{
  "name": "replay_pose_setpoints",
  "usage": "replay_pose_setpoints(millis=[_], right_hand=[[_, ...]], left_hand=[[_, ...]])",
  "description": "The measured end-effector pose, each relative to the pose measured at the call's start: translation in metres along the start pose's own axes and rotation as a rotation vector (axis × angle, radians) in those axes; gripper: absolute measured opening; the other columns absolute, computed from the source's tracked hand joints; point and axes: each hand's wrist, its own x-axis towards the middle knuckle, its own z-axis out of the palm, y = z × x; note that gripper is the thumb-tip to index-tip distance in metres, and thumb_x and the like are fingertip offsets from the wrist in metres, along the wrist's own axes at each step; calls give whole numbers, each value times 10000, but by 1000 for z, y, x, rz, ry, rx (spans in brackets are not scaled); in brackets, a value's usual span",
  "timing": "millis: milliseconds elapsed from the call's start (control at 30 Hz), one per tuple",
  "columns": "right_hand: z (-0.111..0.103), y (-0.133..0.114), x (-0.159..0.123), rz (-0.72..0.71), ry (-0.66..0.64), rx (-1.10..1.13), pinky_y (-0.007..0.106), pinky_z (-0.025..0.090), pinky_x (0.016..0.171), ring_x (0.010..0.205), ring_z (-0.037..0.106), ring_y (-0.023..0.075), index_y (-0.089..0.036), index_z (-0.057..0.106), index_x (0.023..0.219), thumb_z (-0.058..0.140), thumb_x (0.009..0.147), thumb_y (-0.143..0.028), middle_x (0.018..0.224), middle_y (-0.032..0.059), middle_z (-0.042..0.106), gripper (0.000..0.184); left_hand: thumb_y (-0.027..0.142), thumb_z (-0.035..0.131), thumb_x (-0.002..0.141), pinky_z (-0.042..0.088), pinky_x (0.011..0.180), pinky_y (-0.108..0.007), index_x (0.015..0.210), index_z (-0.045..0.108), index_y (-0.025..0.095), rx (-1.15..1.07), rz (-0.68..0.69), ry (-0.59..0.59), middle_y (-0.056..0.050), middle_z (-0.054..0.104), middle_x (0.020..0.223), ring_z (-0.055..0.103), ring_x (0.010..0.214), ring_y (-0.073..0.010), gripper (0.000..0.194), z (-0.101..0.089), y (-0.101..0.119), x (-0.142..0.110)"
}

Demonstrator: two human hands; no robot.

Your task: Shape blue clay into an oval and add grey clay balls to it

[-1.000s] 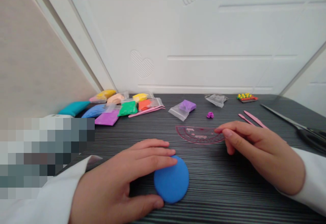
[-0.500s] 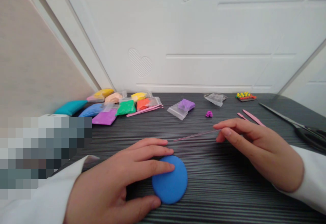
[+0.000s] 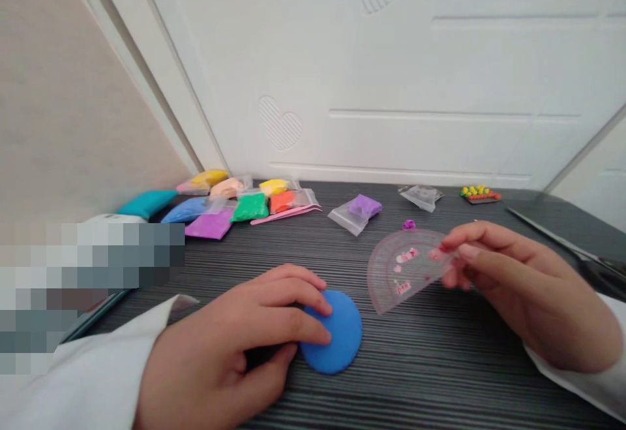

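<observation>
The left hand [image 3: 220, 325] cups the near side of a flat round piece of blue clay [image 3: 340, 335], its fingers lying over the top. The clay sits on the dark striped table [image 3: 430, 371], near the front edge. The right hand [image 3: 518, 286] pinches a see-through pink protractor [image 3: 401, 270] and holds it up, just beside the clay. Bags of clay [image 3: 249, 208] lie along the back edge, and big scissors [image 3: 567, 244] lie at the right edge.
</observation>
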Motion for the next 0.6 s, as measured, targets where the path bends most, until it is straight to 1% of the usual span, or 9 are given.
replay_pose_setpoints(millis=[33,100,233,300,333,400,467,533,600], right_hand=[[1,0,1,28,-12,39,172,419,532,566,530,78,-225,620,801,629,785,-371,650,-28,608,147],[1,-1,3,70,-50,83,155,386,484,504,481,61,-207,590,767,650,773,-343,576,-39,564,149],[3,-1,5,106,-120,133,168,368,467,494,457,64,-220,544,867,607,814,-332,640,-40,571,139],[6,-2,5,108,-139,142,182,362,460,485,447,67,-236,532,954,588,829,-330,687,-39,578,166],[9,-2,6,107,-149,145,188,364,464,489,447,70,-238,529,983,581,835,-326,688,-39,575,179],[17,-2,7,103,-183,156,186,366,482,502,447,68,-229,539,990,569,846,-313,666,-43,561,169],[30,-4,9,89,-220,174,178,368,503,513,446,57,-217,554,969,562,854,-296,658,-46,551,139],[45,-8,11,50,-239,182,176,369,517,516,443,49,-211,562,960,558,859,-282,658,-49,545,124],[61,-13,12,0,-237,176,176,365,512,516,449,46,-205,561,962,557,858,-271,662,-52,541,123]], left_hand=[[-9,468,698,388,985,-200,1011,596,272,-11,-17,13,30,580,1124,490,1123,-126,440,0,0,0],[17,517,690,403,973,-217,1081,564,287,-26,-64,48,23,560,1181,510,1112,-143,477,1,2,0],[173,671,667,396,1008,-298,1251,435,318,-69,-178,88,8,529,1257,500,1150,-198,646,4,4,0],[220,684,676,382,1022,-315,1300,377,325,-99,-230,88,12,518,1280,490,1166,-199,703,6,5,1],[231,677,692,375,1026,-315,1311,362,326,-119,-251,89,15,513,1288,487,1170,-194,701,5,6,2],[263,637,747,372,1018,-314,1310,369,320,-169,-290,100,18,531,1268,495,1158,-184,626,3,5,5],[317,567,817,399,977,-309,1240,459,283,-235,-335,112,9,576,1192,526,1102,-181,438,-1,4,9],[352,490,869,414,941,-301,1065,583,222,-311,-338,92,-8,615,1072,544,1044,-183,253,-6,1,13],[357,465,886,410,933,-296,881,627,180,-389,-303,62,-25,617,990,542,1013,-185,239,-11,-2,16]])
